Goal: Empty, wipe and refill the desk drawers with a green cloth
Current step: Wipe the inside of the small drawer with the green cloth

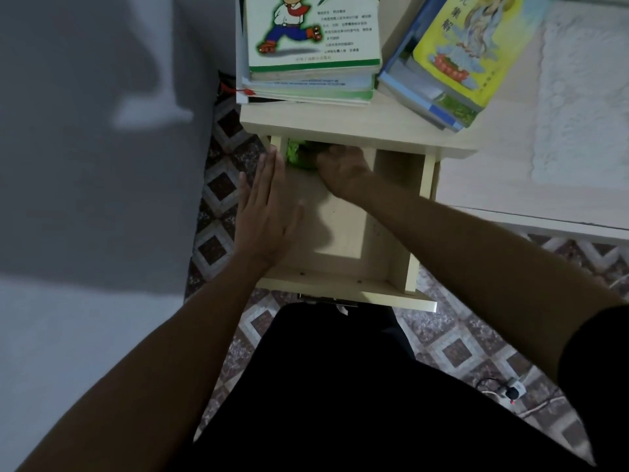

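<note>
Drawer (343,233): pale laminated board, boxy, pulled out under the counter (391,131). Green cloth (297,155): crumpled, nubby, at the drawer's back left corner. Right hand (343,168): grip clenched over the cloth. Left hand (265,212): flat, fingers straight, on the drawer's left wall.

Right hand (343,172) on green cloth (299,155)

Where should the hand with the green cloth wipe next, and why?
Probably toward the person, along the drawer floor. The right hand presses the crumpled green cloth into the far left corner of the open pale wooden drawer, while the left hand lies flat on its left wall. The bare floor nearer the front seems not yet reached.
</note>
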